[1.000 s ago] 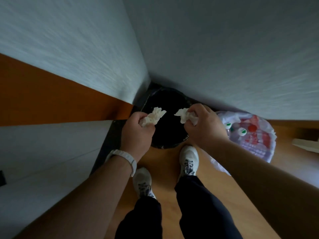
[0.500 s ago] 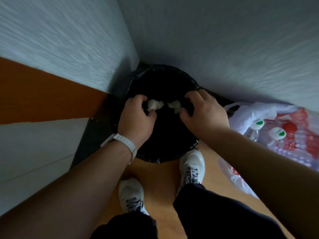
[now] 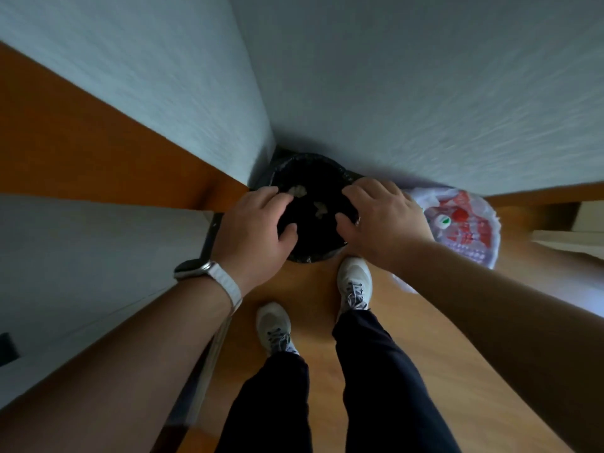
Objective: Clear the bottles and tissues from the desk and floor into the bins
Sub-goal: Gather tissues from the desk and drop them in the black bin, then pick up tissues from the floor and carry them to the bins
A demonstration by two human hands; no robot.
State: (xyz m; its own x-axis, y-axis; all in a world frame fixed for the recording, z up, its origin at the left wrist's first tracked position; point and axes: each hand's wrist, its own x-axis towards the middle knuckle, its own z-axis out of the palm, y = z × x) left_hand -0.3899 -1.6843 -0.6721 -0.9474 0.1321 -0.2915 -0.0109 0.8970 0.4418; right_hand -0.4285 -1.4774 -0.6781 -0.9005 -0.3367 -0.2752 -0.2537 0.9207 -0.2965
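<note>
Head view, looking straight down into a room corner.

- Bin (image 3: 327, 171): round, black-lined, on the floor (image 3: 425, 338) tight in the corner where 2 pale walls meet.
- Tissues (image 3: 297, 190): 2 crumpled white wads lie inside the bin against the dark liner. 1 is toward the far-left side, the other nearer the middle. Neither touches a hand.
- Left hand (image 3: 258, 223): palm down over the bin's left rim. Its fingers (image 3: 271, 194) are loosely spread and only slightly bent, thumb out toward the middle, and it holds nothing. A watch (image 3: 196, 268) on a white strap sits at the wrist.
- Right hand (image 3: 382, 220): palm down over the bin's right rim. Its fingers (image 3: 366, 188) are relaxed and apart, thumb pointing inward, and it holds nothing.
- The 2 hands mirror each other, with a gap between them through which the tissues show.
- Bag (image 3: 470, 230): white plastic with red print, on the floor just right of the bin, partly behind the right wrist. Bottles (image 3: 443, 220) are inside; 1 white-and-green cap is clear, the rest blurred.
- Shoes: 2 pale trainers below dark trousers. The right shoe (image 3: 354, 279) has its toe almost at the bin's near edge. The left shoe (image 3: 273, 325) is set further back.
- Counter (image 3: 81, 243): pale top along the left side, with an orange-brown wood panel above it against the wall.
</note>
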